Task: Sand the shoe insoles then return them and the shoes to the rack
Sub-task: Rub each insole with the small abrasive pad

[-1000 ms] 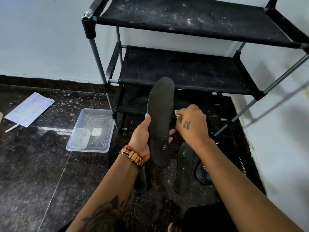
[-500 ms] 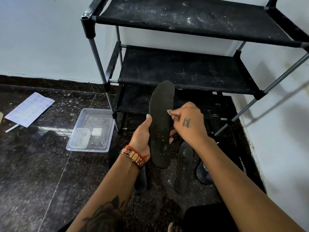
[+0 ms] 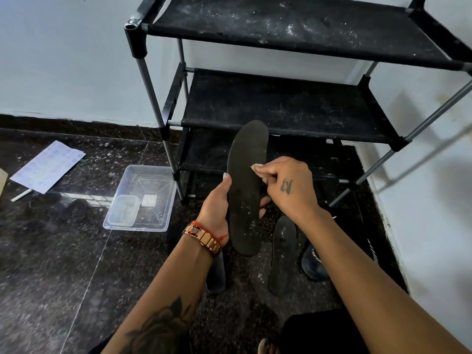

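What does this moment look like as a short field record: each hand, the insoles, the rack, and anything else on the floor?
left hand: left hand grips the long black foam insole, held upright
right hand: right hand pinches a small tan sandpaper scrap against that insole
second insole: dark insole lies flat on the dark speckled stone floor
shoe: black shoe on floor, partly hidden by right forearm
rack: black three-tier fabric shoe rack, visible shelves hold only dust
other: clear plastic tub; printed paper sheet
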A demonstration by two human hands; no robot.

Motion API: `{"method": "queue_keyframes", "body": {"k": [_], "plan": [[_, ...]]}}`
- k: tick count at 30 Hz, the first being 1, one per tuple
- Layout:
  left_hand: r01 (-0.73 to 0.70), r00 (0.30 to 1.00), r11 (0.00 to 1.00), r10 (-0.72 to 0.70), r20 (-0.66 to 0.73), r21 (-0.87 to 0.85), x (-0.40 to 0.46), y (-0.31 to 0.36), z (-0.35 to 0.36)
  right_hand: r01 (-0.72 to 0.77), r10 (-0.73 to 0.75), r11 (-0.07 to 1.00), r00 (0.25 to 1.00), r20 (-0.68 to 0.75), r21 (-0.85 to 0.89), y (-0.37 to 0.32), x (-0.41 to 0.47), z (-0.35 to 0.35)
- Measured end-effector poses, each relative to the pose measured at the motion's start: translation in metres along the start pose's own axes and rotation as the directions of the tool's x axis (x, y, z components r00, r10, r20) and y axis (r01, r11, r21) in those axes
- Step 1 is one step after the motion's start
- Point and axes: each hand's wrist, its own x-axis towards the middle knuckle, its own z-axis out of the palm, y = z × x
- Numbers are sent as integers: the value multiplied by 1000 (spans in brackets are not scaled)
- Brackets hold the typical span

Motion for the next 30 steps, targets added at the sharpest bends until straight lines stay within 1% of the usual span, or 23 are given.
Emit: {"method": "queue_keyframes", "body": {"k": [2, 3, 5, 6, 7, 8, 9, 11, 13, 14, 16, 17, 19, 20, 21, 22, 24, 25, 26, 27, 30], "plan": [[-5, 1000, 1000, 5, 11, 8, -1, 0, 0, 26, -21, 998, 995, 95, -55, -4, 0, -3], [-3, 1000, 1000, 3, 11, 8, -1, 0, 0, 32, -25, 999, 987, 157, -42, -5, 0, -6], [0, 1000, 1000, 0, 5, 8, 0, -1, 0, 28, -39, 999, 958, 284, 44, -6, -2, -11], [4, 1000, 1000, -4, 3, 3, 1, 0, -1, 17, -56, 992, 949, 311, 125, -7, -3, -13], [5, 1000, 1000, -5, 6, -4, 1, -1, -2, 1, -66, 977, 953, 296, 214, -8, -4, -14], [4, 1000, 1000, -4, 14, -7, 1, -1, -2, -15, -59, 957, 968, 243, 291, -10, -5, -13], [3, 1000, 1000, -3, 23, -3, 2, -1, -3, -18, -40, 945, 984, 172, 326, -10, -5, -12], [13, 999, 1000, -13, 31, 11, 1, -2, -2, 1, -23, 963, 997, 79, 269, -10, -5, -6], [25, 999, 999, -26, 35, 29, 0, -3, -2, 31, -46, 986, 995, 92, 164, -11, -7, 1], [28, 999, 999, -29, 32, 29, 0, -3, -2, 45, -62, 989, 991, 116, 142, -13, -8, 3], [30, 999, 1000, -30, 11, 4, -1, -2, -3, 43, -80, 983, 976, 202, 181, -18, -10, 3], [30, 1000, 1000, -30, -2, -6, -1, -1, -4, 27, -86, 977, 959, 270, 214, -19, -10, 1], [31, 1000, 1000, -31, -5, 0, -2, -1, -3, 2, -107, 970, 900, 423, 242, -18, -8, -9], [32, 999, 999, -32, 5, 10, -3, -1, -2, -2, -117, 970, 872, 475, 243, -15, -8, -14], [32, 999, 999, -32, 13, 23, -3, -1, 0, 6, -122, 972, 870, 478, 237, -12, -7, -19], [31, 999, 999, -31, 16, 32, -3, -1, 0, 16, -119, 972, 896, 429, 235, -9, -6, -21], [36, 999, 999, -36, 13, 41, 0, 0, 0, 20, -73, 969, 976, 206, 247, -4, -5, -22], [38, 999, 998, -38, 9, 43, 1, 1, -1, 14, -35, 970, 996, 85, 242, -2, -4, -19], [39, 999, 998, -39, 8, 49, 2, 1, -1, -1, 1, 976, 1000, -2, 219, -1, -2, -16], [38, 999, 997, -38, 9, 65, 3, 0, -2, -18, 26, 984, 999, -38, 179, -1, -1, -11], [35, 999, 992, -39, 32, 121, 1, -3, -2, -4, 4, 998, 1000, 2, 57, -5, -3, 6]]}}
